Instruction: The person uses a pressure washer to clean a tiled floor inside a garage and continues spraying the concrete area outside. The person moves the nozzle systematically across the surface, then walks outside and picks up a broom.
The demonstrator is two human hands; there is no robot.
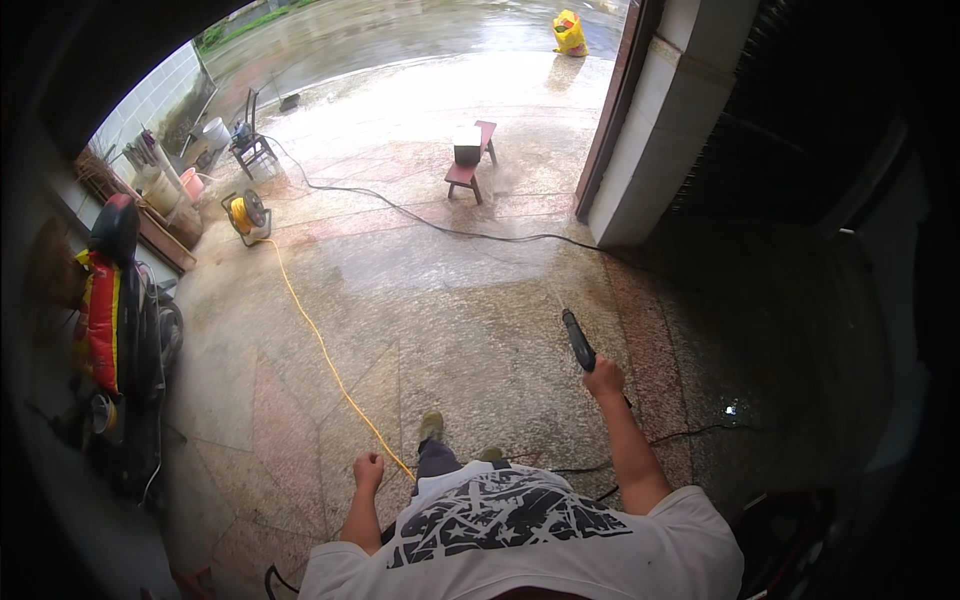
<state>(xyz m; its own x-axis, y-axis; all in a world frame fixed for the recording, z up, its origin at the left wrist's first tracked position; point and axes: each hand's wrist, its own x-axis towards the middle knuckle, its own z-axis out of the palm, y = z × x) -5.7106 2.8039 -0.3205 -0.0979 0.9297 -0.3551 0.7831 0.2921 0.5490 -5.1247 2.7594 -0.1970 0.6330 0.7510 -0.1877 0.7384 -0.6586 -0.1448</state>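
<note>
My right hand (pixel 604 376) grips the handle of a black pressure washer spray gun (pixel 578 341), held out ahead of me. A thin jet of water leaves its nozzle toward the stone-chip floor (pixel 480 330), where a wet, shiny patch (pixel 442 259) spreads farther out. A black hose (pixel 585 470) runs along the floor near my feet, below the right arm. My left hand (pixel 368 471) hangs low at my side with its fingers curled, and nothing shows in it. Close by it, a yellow cord (pixel 337 375) crosses the floor.
The cord leads to a cable reel (pixel 247 216). Another dark hose (pixel 420 215) crosses toward a pillar (pixel 667 127). A red bench (pixel 463 174) carries a box-like object (pixel 468 146). Buckets (pixel 216 133), a chair (pixel 253 146) and a motor scooter (pixel 142 322) stand left; a yellow bag (pixel 570 34) sits outside.
</note>
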